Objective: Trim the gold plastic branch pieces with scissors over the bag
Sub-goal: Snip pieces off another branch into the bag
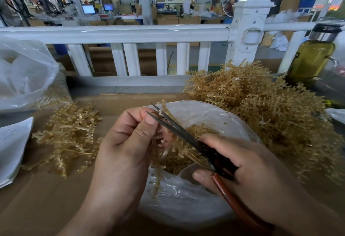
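Note:
My left hand pinches a gold plastic branch piece that hangs down over the open clear plastic bag. My right hand grips scissors with black and brown handles. Their blades are slightly apart around the top of the branch, just beside my left thumb. Gold trimmings lie inside the bag. A big heap of gold branches sits at the right. A smaller flat pile of gold branches lies at the left.
Everything rests on a cardboard surface. A white railing runs across behind it. A bottle of yellow-green liquid stands at the far right, another plastic bag at far left, and a paper sheet at the left edge.

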### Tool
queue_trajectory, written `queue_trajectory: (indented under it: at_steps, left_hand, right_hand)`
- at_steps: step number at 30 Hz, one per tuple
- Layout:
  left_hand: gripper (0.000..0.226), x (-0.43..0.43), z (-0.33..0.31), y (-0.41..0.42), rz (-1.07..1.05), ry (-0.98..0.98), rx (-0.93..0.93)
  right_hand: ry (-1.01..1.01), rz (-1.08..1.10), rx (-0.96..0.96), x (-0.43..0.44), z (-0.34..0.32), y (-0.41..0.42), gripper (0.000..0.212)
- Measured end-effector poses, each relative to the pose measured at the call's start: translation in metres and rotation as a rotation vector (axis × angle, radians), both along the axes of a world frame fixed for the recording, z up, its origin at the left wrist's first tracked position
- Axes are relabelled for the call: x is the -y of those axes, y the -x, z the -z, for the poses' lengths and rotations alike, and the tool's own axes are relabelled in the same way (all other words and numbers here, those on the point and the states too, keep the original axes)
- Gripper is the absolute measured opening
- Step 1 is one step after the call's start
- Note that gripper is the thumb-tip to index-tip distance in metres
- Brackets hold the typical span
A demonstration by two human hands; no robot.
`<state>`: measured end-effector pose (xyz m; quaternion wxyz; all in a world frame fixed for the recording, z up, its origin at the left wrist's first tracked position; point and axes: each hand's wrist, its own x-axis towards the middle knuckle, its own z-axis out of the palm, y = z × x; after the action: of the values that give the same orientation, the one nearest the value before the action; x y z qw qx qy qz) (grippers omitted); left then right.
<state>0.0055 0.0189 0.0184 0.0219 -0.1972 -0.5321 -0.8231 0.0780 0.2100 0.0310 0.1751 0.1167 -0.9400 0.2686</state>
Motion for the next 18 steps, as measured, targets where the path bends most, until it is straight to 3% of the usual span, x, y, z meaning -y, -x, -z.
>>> queue_trajectory:
  at_steps: [18]
  left_hand:
    - [0.018, -0.011, 0.005, -0.008, 0.078, -0.036, 0.081]
  right_hand:
    - [0.006, -0.053, -0.059, -0.002, 0.002, 0.003, 0.038]
